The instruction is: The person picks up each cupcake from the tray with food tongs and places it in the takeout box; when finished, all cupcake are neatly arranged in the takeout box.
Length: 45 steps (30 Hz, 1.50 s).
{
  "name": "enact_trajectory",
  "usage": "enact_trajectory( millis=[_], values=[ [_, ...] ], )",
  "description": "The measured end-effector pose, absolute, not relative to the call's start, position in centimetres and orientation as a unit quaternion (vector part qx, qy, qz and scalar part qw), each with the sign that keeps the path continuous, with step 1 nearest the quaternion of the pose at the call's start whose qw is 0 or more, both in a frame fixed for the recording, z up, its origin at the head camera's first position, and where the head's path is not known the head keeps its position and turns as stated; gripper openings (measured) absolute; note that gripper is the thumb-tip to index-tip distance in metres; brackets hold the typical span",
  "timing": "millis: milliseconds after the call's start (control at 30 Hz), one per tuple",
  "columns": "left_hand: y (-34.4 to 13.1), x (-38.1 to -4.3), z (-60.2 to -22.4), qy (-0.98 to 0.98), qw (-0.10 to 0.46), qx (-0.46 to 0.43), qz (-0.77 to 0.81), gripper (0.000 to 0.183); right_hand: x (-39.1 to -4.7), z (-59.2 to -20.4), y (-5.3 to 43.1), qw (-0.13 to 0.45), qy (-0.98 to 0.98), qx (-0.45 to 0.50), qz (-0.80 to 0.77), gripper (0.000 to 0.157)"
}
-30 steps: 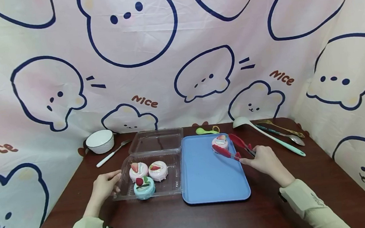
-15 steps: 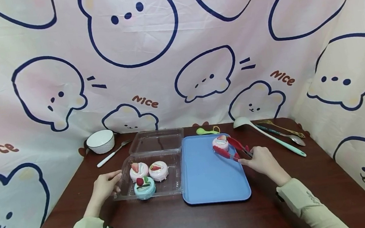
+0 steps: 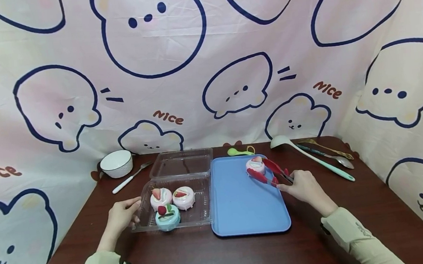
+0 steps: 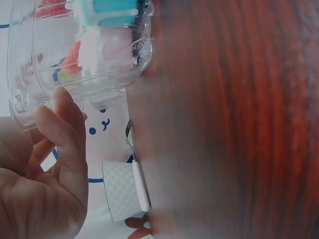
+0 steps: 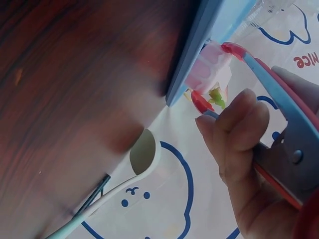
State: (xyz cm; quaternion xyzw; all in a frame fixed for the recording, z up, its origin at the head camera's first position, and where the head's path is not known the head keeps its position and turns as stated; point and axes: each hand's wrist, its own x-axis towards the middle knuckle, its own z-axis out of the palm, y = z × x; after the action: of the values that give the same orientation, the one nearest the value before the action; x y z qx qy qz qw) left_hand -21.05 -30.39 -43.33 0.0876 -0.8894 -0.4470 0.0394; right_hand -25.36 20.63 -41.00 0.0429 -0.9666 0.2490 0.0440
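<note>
In the head view, my right hand [image 3: 303, 187] grips red-tipped metal tongs [image 3: 261, 177]. Their two red ends lie on either side of a small pink cake [image 3: 255, 167] topped with a strawberry slice. That cake is at the far right of a blue tray [image 3: 245, 214]; the right wrist view shows the tong tips [image 5: 234, 50] against its side. My left hand [image 3: 121, 215] holds the left rim of an opened clear plastic box [image 3: 201, 219]. Inside sit two pale pink cakes [image 3: 183, 198] and a blue cake [image 3: 167, 218] with a raspberry.
A white bowl [image 3: 116, 164] and a white-handled fork [image 3: 127, 180] lie back left. Behind the tray is a green spoon [image 3: 238, 151]. A long ladle [image 3: 321, 161], a dark-handled spoon [image 3: 334, 158] and a gold fork [image 3: 331, 148] lie back right. A printed cloth [image 3: 176, 92] closes off the back.
The tongs' arms have come slightly closer together around the pink cake since a second ago, and the right hand shifted a little. Over the last half second nothing visibly moved. The left hand stays put.
</note>
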Motion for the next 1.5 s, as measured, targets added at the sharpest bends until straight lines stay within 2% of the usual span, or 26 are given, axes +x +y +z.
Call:
enact_trajectory(
  millis=[333, 767, 1033, 1367, 1500],
  values=[
    [-30.3, -21.1, -43.4, -0.889, 0.038, 0.091, -0.448, 0.040, -25.4, -41.2, 20.8, 0.041, -0.965, 0.040, 0.256, 0.054],
    [-30.4, -21.1, -43.4, -0.889, 0.037, 0.090, -0.447, 0.041, -24.4, -40.8, 20.2, 0.087, -0.955, 0.070, 0.276, 0.059],
    [-30.3, -21.1, -43.2, -0.889, 0.036, 0.089, -0.448, 0.040, -22.6, -39.0, 17.6, 0.122, -0.936, 0.134, 0.302, 0.061],
    [-30.3, -20.9, -43.1, -0.889, 0.042, 0.089, -0.448, 0.040, -20.5, -39.0, 13.7, 0.109, -0.904, 0.253, 0.329, 0.050],
    [-30.2, -20.9, -43.1, -0.890, 0.043, 0.088, -0.446, 0.040, -20.0, -39.3, 12.4, 0.095, -0.894, 0.283, 0.333, 0.051]
  ],
)
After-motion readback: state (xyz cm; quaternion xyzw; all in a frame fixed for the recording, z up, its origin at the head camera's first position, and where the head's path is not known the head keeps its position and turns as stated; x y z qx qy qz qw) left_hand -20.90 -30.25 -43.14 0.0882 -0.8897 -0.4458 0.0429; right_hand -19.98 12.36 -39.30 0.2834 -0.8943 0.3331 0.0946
